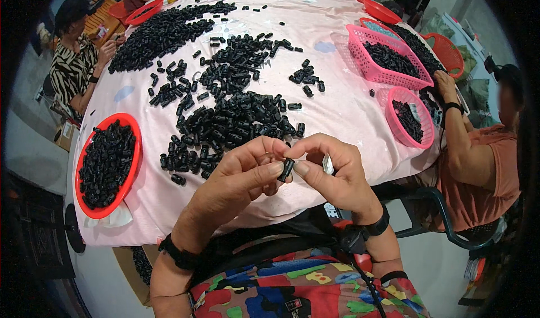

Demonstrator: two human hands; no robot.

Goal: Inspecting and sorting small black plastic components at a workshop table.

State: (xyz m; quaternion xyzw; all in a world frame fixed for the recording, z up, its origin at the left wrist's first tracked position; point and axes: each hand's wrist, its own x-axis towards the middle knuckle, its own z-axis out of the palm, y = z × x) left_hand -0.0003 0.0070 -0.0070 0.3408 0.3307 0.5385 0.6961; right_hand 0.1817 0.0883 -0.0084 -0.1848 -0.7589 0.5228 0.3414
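Both hands (pixel 242 169) pinch one black part (pixel 286 170) between them. Loose heap (pixel 233 118) just beyond them, so plenty looks left; red tray (pixel 139 143) to their left is loaded (done or waiting, can't tell).

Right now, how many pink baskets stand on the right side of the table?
2: the long basket, and the round basket nearer the camera. Any behind these could be hidden.

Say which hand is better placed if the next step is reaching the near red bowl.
Likely the left hand: the near red bowl sits on its side, while the right hand would have to cross over. Both are fingering the small black part.
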